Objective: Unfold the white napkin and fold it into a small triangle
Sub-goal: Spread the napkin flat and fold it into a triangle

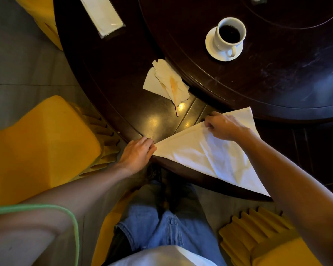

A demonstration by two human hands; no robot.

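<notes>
The white napkin [204,154] lies folded as a large triangle on the near edge of the dark round table [123,96], with one long side hanging slightly over the rim. My left hand [137,153] pinches its left point at the table edge. My right hand [224,125] grips the upper fold of the cloth near the top edge, fingers curled on the fabric. Another corner of the napkin sticks out behind my right hand toward the raised turntable.
A pile of used paper tissues with a wooden stick [168,81] lies beyond the napkin. A white cup of dark coffee on a saucer [227,39] stands on the raised turntable [277,77]. A tissue box [102,15] sits far left. Yellow-covered chairs [42,143] flank me.
</notes>
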